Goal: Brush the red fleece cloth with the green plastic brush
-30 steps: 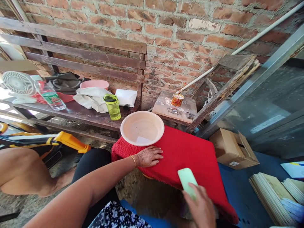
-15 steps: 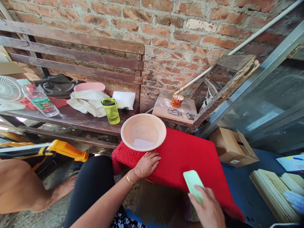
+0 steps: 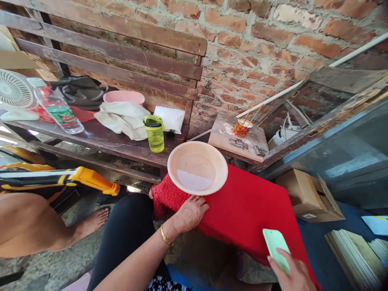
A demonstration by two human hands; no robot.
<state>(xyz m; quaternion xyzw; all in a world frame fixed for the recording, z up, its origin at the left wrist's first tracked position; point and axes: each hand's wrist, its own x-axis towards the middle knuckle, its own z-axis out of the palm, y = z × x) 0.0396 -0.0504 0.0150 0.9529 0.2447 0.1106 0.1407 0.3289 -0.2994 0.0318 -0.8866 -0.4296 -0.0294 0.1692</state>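
My left hand point(image 3: 189, 213) lies palm down at the near edge of the red cloth point(image 3: 245, 206), its fingers stretched out and the tips close under the rim of a pale peach basin point(image 3: 224, 171). The basin stands on the cloth and appears to hold clear water with a bright reflection and a few dark specks. My right hand point(image 3: 292, 270) is closed around the lower end of a flat mint-green phone point(image 3: 275, 242), over the near right part of the cloth. The phone is tilted, and part of it is hidden by my fingers.
On the wooden bench point(image 3: 127, 151) are a green water bottle point(image 3: 154, 135), a white cloth point(image 3: 121, 121), a clear bottle point(image 3: 63, 115) and a fan point(image 3: 15, 91). A small table point(image 3: 218, 139) holds a patterned cup point(image 3: 242, 127) and padlocks. A cardboard box point(image 3: 307, 198) is right. Another person's leg point(image 3: 33, 226) is left.
The view has shifted, so the basin and bench appear further right. My right hand, holding the phone, has moved right and slightly down. My left hand stays beside the basin.
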